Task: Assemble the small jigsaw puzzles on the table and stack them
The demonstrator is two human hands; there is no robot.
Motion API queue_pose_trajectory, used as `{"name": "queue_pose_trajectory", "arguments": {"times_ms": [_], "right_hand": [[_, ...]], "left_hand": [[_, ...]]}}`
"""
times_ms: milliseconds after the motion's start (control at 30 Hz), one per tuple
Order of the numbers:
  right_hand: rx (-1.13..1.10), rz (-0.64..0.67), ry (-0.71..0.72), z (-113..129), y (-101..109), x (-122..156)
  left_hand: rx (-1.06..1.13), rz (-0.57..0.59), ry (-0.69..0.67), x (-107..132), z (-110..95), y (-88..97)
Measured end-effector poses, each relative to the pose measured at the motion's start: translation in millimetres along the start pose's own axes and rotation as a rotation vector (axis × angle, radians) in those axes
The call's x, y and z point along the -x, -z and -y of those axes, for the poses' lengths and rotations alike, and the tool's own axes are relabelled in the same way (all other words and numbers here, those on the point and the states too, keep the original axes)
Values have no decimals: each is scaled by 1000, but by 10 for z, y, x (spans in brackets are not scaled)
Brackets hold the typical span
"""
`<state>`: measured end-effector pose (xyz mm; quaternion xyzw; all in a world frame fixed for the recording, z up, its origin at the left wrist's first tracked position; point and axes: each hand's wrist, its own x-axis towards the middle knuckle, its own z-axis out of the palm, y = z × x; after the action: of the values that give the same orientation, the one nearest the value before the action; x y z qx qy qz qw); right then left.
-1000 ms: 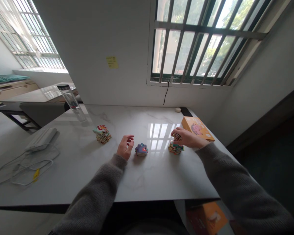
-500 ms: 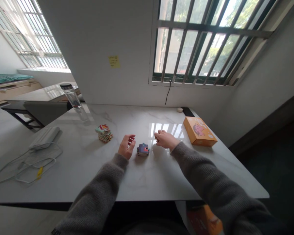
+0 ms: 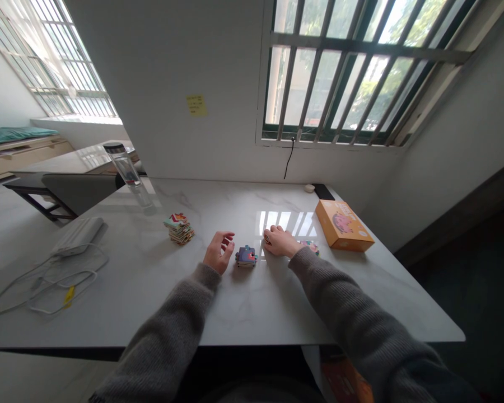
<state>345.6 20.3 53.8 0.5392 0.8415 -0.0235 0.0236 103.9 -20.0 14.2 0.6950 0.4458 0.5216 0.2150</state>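
Puzzle pieces in a small purple stack (image 3: 246, 256) sit on the marble table (image 3: 151, 291) between the hands. From the left: a colourful stack (image 3: 179, 229) well apart; the left hand (image 3: 219, 253), loosely spread and empty, just beside the purple stack; the right hand (image 3: 279, 242), fingers curled under, contents impossible to tell; an orange box (image 3: 343, 225).
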Motion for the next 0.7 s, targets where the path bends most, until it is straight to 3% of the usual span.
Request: {"name": "queue_pose_trajectory", "arguments": {"times_ms": [300, 533, 700], "right_hand": [[-8, 67, 58, -33, -2, 14], [8, 53, 138, 229, -18, 411], [6, 8, 184, 280, -27, 683]], "left_hand": [[-4, 286, -93, 36, 24, 3], [46, 271, -25, 58, 32, -30], [39, 276, -24, 65, 26, -47]]}}
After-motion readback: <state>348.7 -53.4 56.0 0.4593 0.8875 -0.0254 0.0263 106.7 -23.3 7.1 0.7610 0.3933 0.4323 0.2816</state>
